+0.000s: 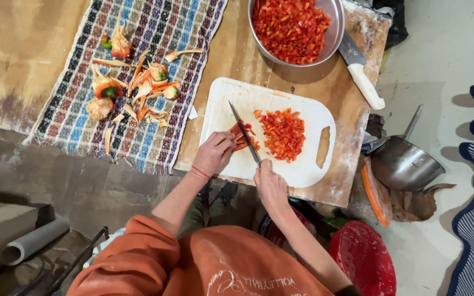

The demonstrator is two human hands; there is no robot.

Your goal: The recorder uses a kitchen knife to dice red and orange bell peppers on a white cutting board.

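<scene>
Fingers (223, 143) pin pepper strips (242, 137) on white cutting board (308, 164), concrete floor (445, 60).

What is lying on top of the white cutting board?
On the white cutting board lie a pile of diced red pepper and uncut strips under the left hand. The right hand holds a knife. Parts beneath the fingers are hidden.

Single overhead view, straight down, mid-distance, centred on white cutting board (303, 164).
</scene>
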